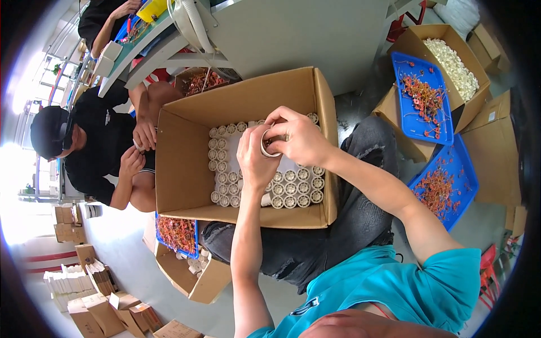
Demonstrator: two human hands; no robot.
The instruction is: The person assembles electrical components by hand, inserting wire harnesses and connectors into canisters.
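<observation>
My left hand (256,160) is wrapped round a small white round housing (273,154), holding it up over the cardboard box (239,101). The fingers of my right hand (298,135) are bent together and reach into the housing's open top. Something dark and reddish shows inside it; what my right fingertips grip is hidden. Below my hands, many like white housings with slotted ends (290,201) stand in rows along the sides of the box, and a few lie on their sides. My hands and forearms cover part of the rows.
To the right, blue trays (407,127) hold red and orange wired parts, beside a carton of white pieces (451,65). Another such tray (179,235) rests on a carton at lower left. On the left a co-worker (93,141) handles a small white part. A workbench (298,39) stands ahead.
</observation>
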